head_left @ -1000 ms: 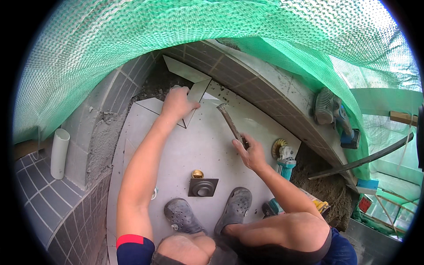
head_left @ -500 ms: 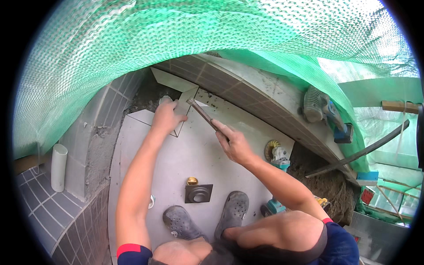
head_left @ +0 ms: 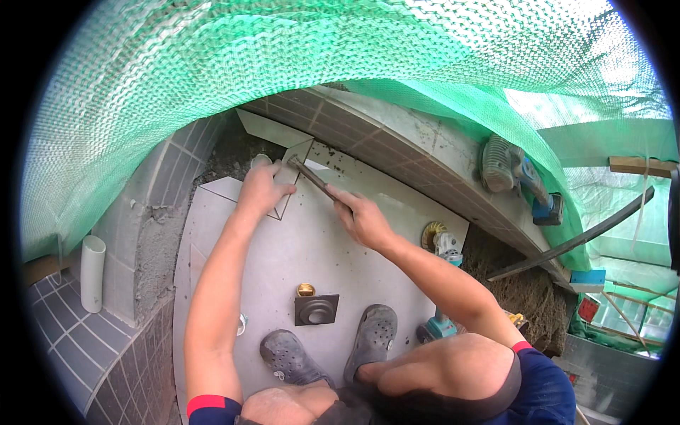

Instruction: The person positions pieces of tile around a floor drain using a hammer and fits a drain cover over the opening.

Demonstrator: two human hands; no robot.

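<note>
Grey-brown bar [head_left: 312, 178]: from afar I see the right hand [head_left: 363, 218] clasping its near end, presumably for reach, tip at the pale tile strip [head_left: 290, 175] on the floor [head_left: 340, 248]; the left hand [head_left: 259, 191] seemingly steadies there, grip unclear.

The left hand [head_left: 259, 190] rests on a narrow light tile piece [head_left: 302, 152], while the right hand [head_left: 363, 216] grips a slim bar [head_left: 316, 180], its far end over that piece; contact there is unclear. Nearer the clogs [head_left: 375, 333] lies a square dark drain cover [head_left: 316, 309], just beside a brass ring [head_left: 305, 290]. Green netting [head_left: 283, 49] hangs above.
</note>
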